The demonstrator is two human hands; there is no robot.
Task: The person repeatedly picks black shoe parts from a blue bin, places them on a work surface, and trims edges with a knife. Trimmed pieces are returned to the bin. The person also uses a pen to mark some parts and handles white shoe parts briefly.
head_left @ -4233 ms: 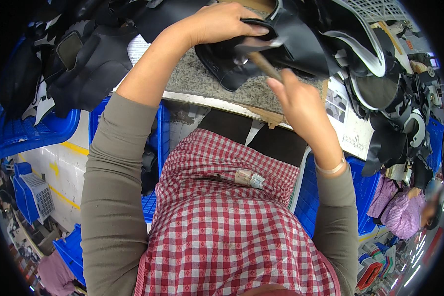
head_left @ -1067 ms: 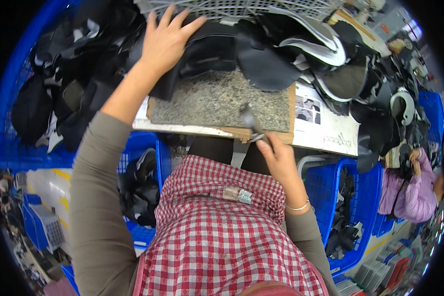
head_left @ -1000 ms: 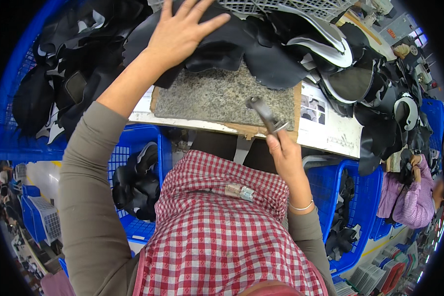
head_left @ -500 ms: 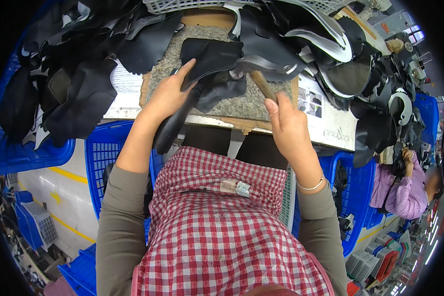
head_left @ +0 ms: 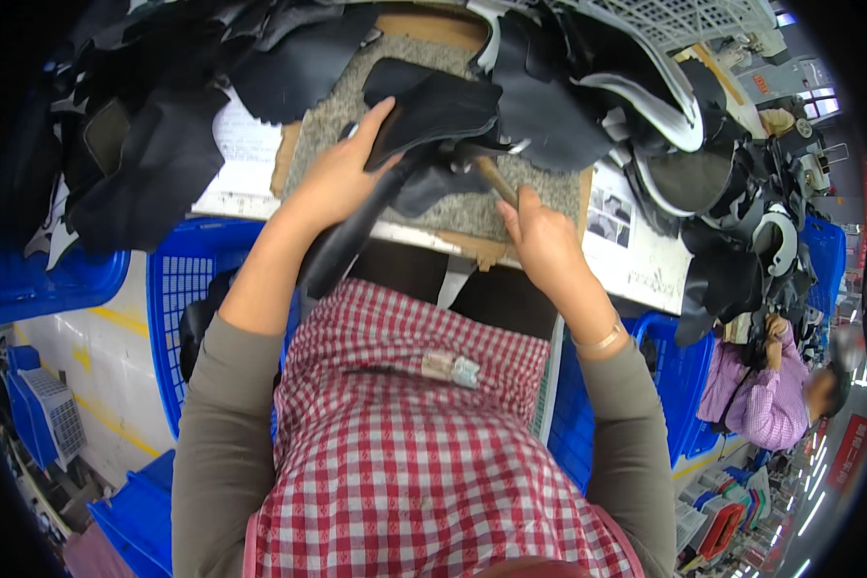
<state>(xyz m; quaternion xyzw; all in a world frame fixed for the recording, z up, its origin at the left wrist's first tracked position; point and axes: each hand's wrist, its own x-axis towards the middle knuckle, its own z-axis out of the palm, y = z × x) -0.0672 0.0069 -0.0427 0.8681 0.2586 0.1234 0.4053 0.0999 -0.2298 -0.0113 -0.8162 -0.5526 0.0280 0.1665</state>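
My left hand (head_left: 340,181) grips a folded black leather piece (head_left: 441,108), thumb beneath and a finger stretched along its edge. The piece has a stitched edge and lies over a grey stone slab (head_left: 491,220); a long black flap of it hangs over the table's front edge. In my right hand (head_left: 551,246) is a hammer (head_left: 496,181), held by its wooden handle. Its metal head is at the right end of the leather, partly hidden and blurred; I cannot tell whether it touches.
Black leather pieces (head_left: 154,164) are heaped at left, and more with white edging (head_left: 645,96) at right. Printed sheets (head_left: 612,217) lie either side of the slab. Blue crates (head_left: 169,318) stand below the table. A co-worker (head_left: 761,395) sits at far right.
The hammer head has come down and turned toward the leather, with my right hand slightly lower and left. The leather's right end has shifted rightward. The whole view has tilted a little.
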